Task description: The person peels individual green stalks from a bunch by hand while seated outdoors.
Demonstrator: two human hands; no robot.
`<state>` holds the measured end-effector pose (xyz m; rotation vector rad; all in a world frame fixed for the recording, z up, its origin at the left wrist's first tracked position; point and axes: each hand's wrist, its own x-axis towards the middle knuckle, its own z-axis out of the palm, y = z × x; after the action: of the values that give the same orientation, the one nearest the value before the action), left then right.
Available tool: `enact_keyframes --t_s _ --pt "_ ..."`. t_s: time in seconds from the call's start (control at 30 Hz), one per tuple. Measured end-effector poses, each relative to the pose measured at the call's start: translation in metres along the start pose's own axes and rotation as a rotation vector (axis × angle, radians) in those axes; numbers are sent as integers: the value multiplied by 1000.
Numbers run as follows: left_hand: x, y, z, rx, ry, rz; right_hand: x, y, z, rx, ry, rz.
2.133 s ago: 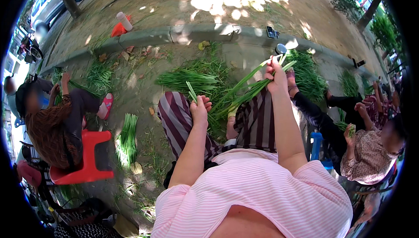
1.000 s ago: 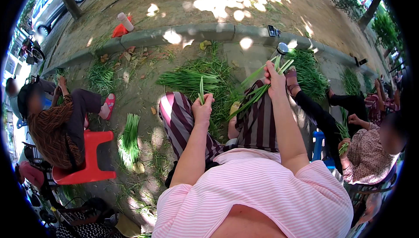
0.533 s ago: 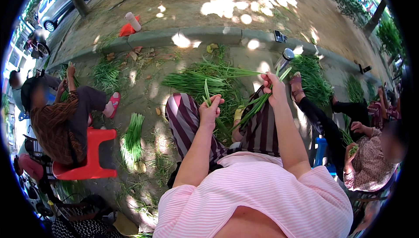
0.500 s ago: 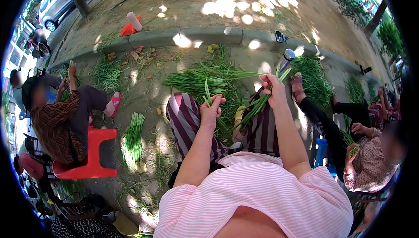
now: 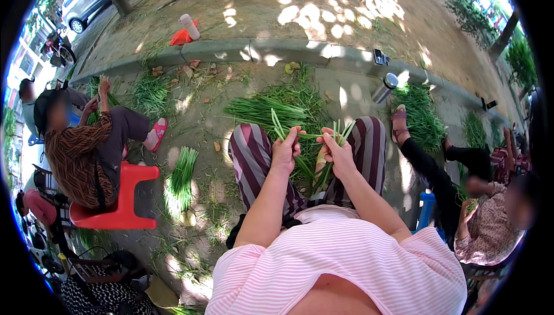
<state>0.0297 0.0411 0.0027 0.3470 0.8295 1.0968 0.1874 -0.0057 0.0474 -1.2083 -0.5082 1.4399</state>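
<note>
Over my lap, my left hand (image 5: 285, 153) is closed on a few long thin green stalks (image 5: 277, 122), whose tips stick up above its fingers. Close beside it on the right, my right hand (image 5: 339, 154) grips a small bunch of similar stalks (image 5: 346, 132); the lower ends hang down between my knees. One green strand spans the short gap between my two sets of fingertips. Just beyond my knees, a loose heap of green stalks (image 5: 262, 109) lies on the ground, its near part hidden by my hands and legs.
Left of me lies a neat bundle of stalks (image 5: 182, 177), near a red stool (image 5: 138, 199) with a seated person. A steel flask (image 5: 385, 88) stands ahead to the right, beside another green heap (image 5: 424, 116). A low curb (image 5: 225, 51) crosses beyond. Another person sits at right.
My right hand has come left and down with its bunch, close to my left hand. Its long stalk no longer stretches out over the heap. My left hand has shifted slightly.
</note>
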Motion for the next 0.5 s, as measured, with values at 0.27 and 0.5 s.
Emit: enact_keyframes --t_s 0.27,0.5 --pt "1 10 -5 -181 -74 33 6 -16 -12 -84 60 -74" --pt "5 15 -7 -262 -36 62 4 -79 -59 -114 261 -211"
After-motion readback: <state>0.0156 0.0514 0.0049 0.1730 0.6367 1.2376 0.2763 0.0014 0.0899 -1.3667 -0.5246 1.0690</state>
